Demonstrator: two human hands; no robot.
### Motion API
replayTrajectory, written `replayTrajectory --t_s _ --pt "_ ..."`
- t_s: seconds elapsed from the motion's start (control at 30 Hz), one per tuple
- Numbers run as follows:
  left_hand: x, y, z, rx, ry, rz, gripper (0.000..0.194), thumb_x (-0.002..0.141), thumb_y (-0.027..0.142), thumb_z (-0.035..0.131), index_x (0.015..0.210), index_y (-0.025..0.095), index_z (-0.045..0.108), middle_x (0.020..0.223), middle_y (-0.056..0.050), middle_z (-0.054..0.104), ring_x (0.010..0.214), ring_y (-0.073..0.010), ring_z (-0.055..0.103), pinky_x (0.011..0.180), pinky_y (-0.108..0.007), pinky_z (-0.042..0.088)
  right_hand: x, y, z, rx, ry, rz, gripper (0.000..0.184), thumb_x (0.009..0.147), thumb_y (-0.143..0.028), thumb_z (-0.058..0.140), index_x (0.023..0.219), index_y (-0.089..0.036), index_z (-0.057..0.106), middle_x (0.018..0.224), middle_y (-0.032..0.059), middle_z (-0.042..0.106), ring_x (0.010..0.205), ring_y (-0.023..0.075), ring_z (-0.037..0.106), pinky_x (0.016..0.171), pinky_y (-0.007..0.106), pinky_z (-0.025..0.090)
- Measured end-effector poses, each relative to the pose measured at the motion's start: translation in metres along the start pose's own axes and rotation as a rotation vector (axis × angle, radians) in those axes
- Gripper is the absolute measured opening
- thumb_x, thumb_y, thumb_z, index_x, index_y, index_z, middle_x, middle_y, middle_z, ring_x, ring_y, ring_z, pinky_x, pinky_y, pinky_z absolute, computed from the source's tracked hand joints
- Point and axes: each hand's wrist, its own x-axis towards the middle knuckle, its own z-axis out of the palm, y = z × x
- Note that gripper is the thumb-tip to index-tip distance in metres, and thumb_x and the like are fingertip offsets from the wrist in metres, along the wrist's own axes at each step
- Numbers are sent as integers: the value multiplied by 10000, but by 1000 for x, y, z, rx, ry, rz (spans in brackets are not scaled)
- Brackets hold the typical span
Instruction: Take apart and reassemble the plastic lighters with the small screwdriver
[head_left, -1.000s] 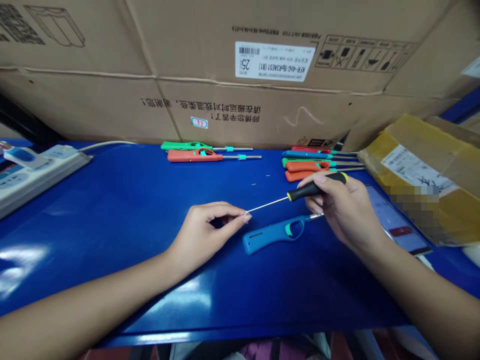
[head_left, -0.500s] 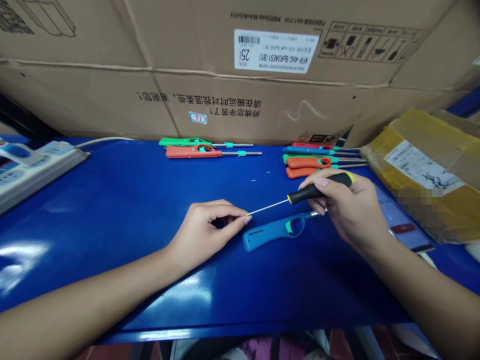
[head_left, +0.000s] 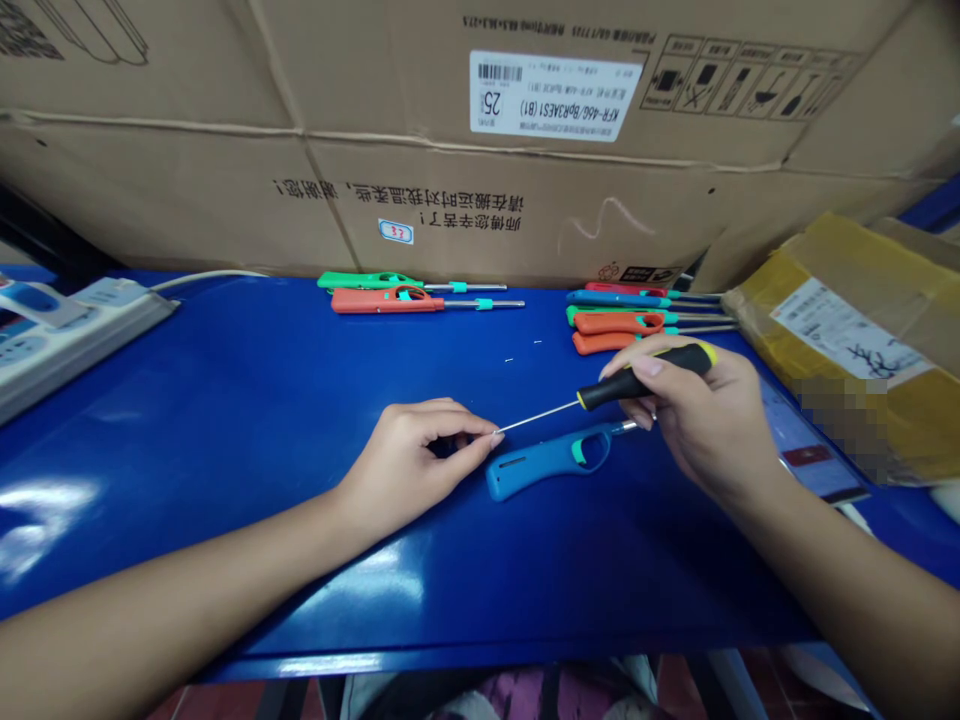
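My right hand (head_left: 694,410) is closed around the black and yellow handle of a screwdriver (head_left: 630,382), its thin shaft pointing left and slightly down. At the tip, the thumb and forefinger of my left hand (head_left: 424,450) are pinched together; what they hold is too small to make out. Just below the shaft lies a blue gas lighter (head_left: 544,466) with a turquoise trigger, its metal tube partly hidden by my right hand. Two tiny screws (head_left: 523,351) rest on the blue table (head_left: 247,420) beyond my hands.
A green lighter (head_left: 367,281) and an orange lighter (head_left: 386,300) lie at the back. Several more lighters (head_left: 619,322) sit at the back right, beside a taped carton (head_left: 862,350) and a phone (head_left: 810,450). A power strip (head_left: 75,335) is at left; a large cardboard box (head_left: 420,180) stands behind.
Both hands, the screwdriver and the blue lighter keep nearly the same places. Only a slight shift of the whole view shows.
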Motion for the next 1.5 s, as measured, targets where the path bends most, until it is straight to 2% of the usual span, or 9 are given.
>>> replayTrajectory --t_s 0.27,0.47,0.67,0.8,0.9,0.97,1.1,1.23,1.5 --pt "0 -2 0 40 -13 52 118 926 217 686 915 198 802 846 -38 781 742 -149 707 667 -248 550 1 -4 1 -55 9 4 147 878 -295 702 788 -206 777 591 -9 610 466 112 477 459 279 321" --pt "2 -6 -5 181 -34 258 113 940 173 659 962 155 769 873 -54 781 780 -162 695 738 -289 560 -1 -6 3 -137 -4 14 146 884 -310 689 803 -217 766 523 -33 567 451 106 459 459 272 326" --pt "2 -7 -7 261 -42 321 118 957 169 637 975 142 750 887 -59 778 787 -166 698 761 -312 547 0 -11 2 -220 -6 -27 131 872 -303 684 796 -230 764 535 -37 576 459 103 463 478 276 345" --pt "2 -5 -10 337 -82 318 153 979 196 603 972 159 751 895 -62 776 808 -175 706 758 -321 527 -2 -18 4 -260 -49 -94 67 861 -281 699 853 -239 750 760 -4 683 487 95 522 507 285 454" --pt "2 -4 -11 369 -118 301 170 983 211 595 954 171 758 875 -52 770 805 -177 703 741 -318 513 -6 -20 9 -150 -145 -62 89 892 -312 698 947 -242 712 923 21 703 507 106 613 479 284 530" --pt "2 -3 -10 359 -124 295 173 983 214 595 951 172 760 866 -49 767 799 -177 701 744 -319 517 -9 -21 14 -52 -168 -22 101 898 -310 709 970 -244 681 877 12 697 514 120 645 457 276 556" --pt "4 -3 -9 292 -97 273 176 981 226 594 962 174 761 876 -61 769 805 -176 696 764 -311 546 -12 -22 22 49 -71 15 203 841 -310 785 971 -248 642 864 2 697 544 126 655 460 269 582" --pt "4 -3 -8 239 -65 235 150 967 246 629 965 179 764 905 -64 758 831 -174 693 766 -291 560 -11 -22 24 61 -4 56 240 827 -349 802 972 -250 639 878 9 699 552 121 648 474 270 588" --pt "2 -2 -9 231 -53 240 135 960 232 639 964 178 762 898 -55 742 832 -163 699 769 -273 565 -10 -20 23 57 0 58 234 833 -366 796 975 -252 650 887 18 698 551 127 643 477 288 586"
